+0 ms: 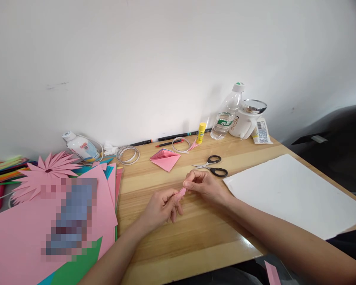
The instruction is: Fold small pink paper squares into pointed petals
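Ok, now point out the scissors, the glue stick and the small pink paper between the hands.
Scissors (pixel 207 164), head view: near the pivot.
Glue stick (pixel 201 134), head view: barrel, below the cap.
Small pink paper (pixel 182 192), head view: its visible middle.

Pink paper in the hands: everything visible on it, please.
The pink paper is a small, narrow, matte piece, apparently folded, though finger cover hides its full shape. It slants up toward the right in the picture, pinched between the left hand at its lower end and the right hand at its upper end. It appears held above the wooden table. No writing is discernible.
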### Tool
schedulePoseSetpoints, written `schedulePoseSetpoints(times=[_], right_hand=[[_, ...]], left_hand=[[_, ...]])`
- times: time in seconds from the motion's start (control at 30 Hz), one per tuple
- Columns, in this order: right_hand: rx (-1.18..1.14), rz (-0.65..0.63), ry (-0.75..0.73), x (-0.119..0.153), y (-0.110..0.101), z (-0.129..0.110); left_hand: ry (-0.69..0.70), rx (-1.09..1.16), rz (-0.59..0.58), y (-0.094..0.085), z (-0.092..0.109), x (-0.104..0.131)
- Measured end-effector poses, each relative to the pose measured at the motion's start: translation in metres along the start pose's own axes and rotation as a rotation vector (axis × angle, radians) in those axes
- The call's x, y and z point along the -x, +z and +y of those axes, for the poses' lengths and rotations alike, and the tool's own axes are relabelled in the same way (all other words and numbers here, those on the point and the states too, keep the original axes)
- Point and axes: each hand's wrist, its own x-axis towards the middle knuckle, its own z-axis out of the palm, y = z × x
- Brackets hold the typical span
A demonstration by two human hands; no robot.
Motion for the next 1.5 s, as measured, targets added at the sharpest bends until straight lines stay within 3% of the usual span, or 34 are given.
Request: schedulePoseSetpoints(times=[0.23, 0.5, 0.67, 0.87, 1.03, 1.17, 1.3, 1.5], right_hand=[[-0.018, -0.042, 0.114, 0.001, 0.0, -0.001], [-0.027, 0.03, 0.086, 0.0, 0.0, 0.006], [-0.021, 0.051, 0.1, 0.002, 0.005, 0.004], [-0.105, 0.073, 0.138, 0.002, 0.006, 0.006], [-0.075, -0.035, 0.195, -0.001, -0.001, 0.006], [-0.076, -0.149, 0.22, 0.002, 0.002, 0.007], [0.011, -0.242, 0.196, 0.004, 0.006, 0.006], [0.102, -0.287, 0.211, 0.004, 0.006, 0.001]], left_hand=[[0.017, -0.023, 0.029, 0.004, -0.004, -0.001], [0.026, -0.105, 0.071, 0.006, -0.002, 0.0], [0.001, -0.043, 0.041, 0.007, 0.0, -0.001], [-0.099, 0.263, -0.027, 0.004, 0.001, -0.003], [-0.18, 0.701, -0.16, -0.008, -0.003, -0.005], [-0.232, 0.849, -0.239, -0.015, -0.005, -0.005], [-0.268, 0.75, -0.282, -0.01, -0.004, -0.004], [-0.205, 0.478, -0.23, -0.004, -0.005, -0.005]])
